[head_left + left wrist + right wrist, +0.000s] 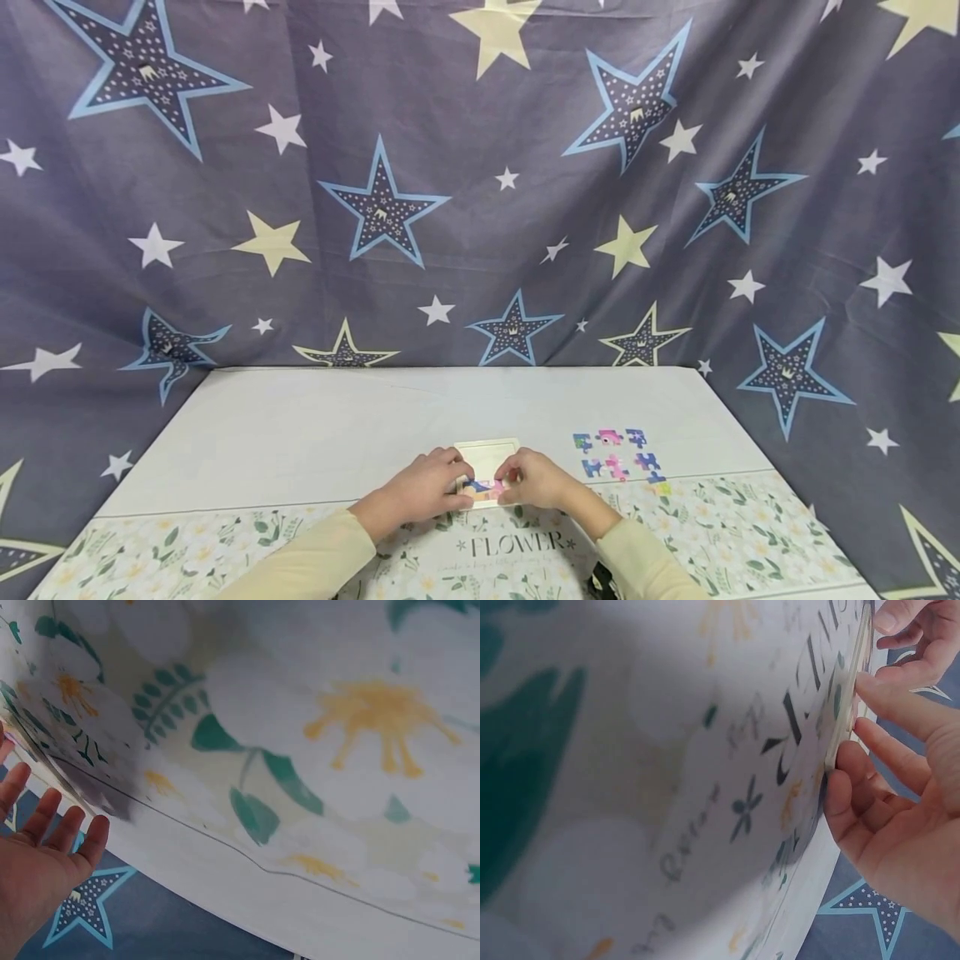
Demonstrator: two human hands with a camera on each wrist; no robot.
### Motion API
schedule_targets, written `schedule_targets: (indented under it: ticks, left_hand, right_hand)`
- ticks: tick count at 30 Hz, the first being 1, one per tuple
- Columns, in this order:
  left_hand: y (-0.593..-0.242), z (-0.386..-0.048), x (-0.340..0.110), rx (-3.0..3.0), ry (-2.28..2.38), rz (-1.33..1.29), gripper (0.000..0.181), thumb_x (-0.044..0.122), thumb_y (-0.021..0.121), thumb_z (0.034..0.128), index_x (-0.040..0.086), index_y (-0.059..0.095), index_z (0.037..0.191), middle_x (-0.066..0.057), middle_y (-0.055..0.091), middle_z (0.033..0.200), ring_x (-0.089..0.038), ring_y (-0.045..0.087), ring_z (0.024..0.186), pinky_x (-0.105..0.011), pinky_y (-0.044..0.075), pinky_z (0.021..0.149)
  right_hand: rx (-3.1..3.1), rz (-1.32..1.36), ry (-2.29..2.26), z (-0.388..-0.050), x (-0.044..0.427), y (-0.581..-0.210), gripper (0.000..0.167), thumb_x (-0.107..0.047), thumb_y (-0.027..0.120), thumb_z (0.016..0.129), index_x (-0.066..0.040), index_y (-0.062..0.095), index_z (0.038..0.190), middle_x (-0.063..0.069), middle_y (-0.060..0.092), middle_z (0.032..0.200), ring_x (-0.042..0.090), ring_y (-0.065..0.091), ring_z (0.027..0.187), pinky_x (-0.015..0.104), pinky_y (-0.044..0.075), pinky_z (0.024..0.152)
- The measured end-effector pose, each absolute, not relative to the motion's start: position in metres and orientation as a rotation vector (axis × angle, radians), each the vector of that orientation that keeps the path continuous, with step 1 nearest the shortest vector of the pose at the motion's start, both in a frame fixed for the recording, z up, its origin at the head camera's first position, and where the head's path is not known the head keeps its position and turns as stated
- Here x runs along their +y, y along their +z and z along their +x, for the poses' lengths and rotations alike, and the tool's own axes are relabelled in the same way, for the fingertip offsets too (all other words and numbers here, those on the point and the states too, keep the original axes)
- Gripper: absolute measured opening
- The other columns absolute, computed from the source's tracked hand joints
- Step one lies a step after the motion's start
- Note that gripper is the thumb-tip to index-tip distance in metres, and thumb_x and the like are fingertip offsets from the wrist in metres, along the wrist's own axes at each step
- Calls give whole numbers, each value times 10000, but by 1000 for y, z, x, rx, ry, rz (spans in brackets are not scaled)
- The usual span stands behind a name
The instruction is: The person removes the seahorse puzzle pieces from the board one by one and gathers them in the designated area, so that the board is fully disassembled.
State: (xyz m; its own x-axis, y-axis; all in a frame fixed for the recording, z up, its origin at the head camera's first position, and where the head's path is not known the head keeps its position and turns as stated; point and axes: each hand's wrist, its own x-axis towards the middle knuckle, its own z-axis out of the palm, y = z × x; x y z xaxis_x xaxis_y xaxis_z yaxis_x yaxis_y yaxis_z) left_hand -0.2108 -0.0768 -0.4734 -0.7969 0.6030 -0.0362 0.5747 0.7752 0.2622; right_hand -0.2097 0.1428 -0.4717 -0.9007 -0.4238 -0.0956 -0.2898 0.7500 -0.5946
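Observation:
A shallow, light-coloured puzzle tray (486, 454) lies near the front of the table, its far part bare. Joined picture pieces (480, 492) in blue, pink and orange sit along its near side. My left hand (429, 487) holds the tray's left side, with thumb and fingers curled at its edge. From the right, my right hand (536, 479) reaches over the near corner, pinching a pink puzzle piece (497, 488) between thumb and forefinger. In the right wrist view the right hand (907, 780) is close against the tray's edge (849, 697). Fingertips partly hide the pieces.
Several loose puzzle pieces (615, 467) lie to the right of the tray, mostly blue and pink. A yellow one (662, 489) is nearest the front. The white table (322, 425) has a flower-print cloth (225, 542) along its front. A star-patterned curtain (465, 108) stands behind.

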Motion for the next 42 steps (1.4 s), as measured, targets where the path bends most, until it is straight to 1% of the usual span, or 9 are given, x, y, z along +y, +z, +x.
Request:
schedule_targets:
  ticks: [5, 14, 23, 28, 36, 42]
  left_hand:
    - [-474, -213, -79, 2876, 341, 939, 409, 517, 571, 869, 245, 609, 1172, 34, 545, 1115, -146, 513, 1020, -414, 451, 903]
    - [-476, -213, -78, 2870, 334, 909, 365, 507, 559, 878, 287, 612, 1165, 46, 537, 1110, -133, 504, 1013, -425, 450, 902]
    - [-473, -210, -78, 2870, 346, 887, 341, 475, 594, 867, 271, 633, 1138, 45, 530, 1077, -128, 492, 974, -431, 456, 892]
    - [-473, -210, -77, 2868, 347, 865, 344, 481, 594, 863, 277, 633, 1137, 59, 525, 1071, -109, 483, 961, -423, 455, 905]
    - [-471, -209, -76, 2865, 348, 875, 337, 472, 601, 861, 269, 637, 1127, 54, 524, 1054, -111, 479, 941, -411, 461, 880]
    - [-470, -209, -76, 2860, 358, 881, 333, 462, 605, 863, 257, 641, 1124, 44, 529, 1057, -115, 482, 941, -412, 461, 872]
  right_hand:
    - [2725, -544, -874, -208, 143, -472, 263, -200, 783, 742, -113, 680, 969, 4, 543, 909, 113, 463, 775, 263, 407, 678]
    - [2722, -576, -898, -211, 143, -474, 267, -183, 794, 735, -98, 688, 965, 4, 546, 899, 111, 468, 778, 270, 417, 688]
    - [2713, -575, -917, -212, 144, -474, 249, -177, 789, 737, -114, 670, 946, 5, 539, 884, 112, 460, 759, 256, 407, 670]
    - [2698, -593, -943, -210, 144, -472, 251, -146, 789, 739, -98, 654, 946, 17, 548, 870, 117, 459, 751, 255, 403, 667]
    - [2656, -595, -1024, -208, 142, -471, 242, -74, 777, 736, -55, 642, 936, 28, 570, 814, 120, 479, 718, 249, 416, 641]
    - [2653, -565, -1026, -207, 141, -470, 236, -57, 772, 738, -52, 649, 939, 19, 566, 808, 125, 481, 715, 252, 416, 635]
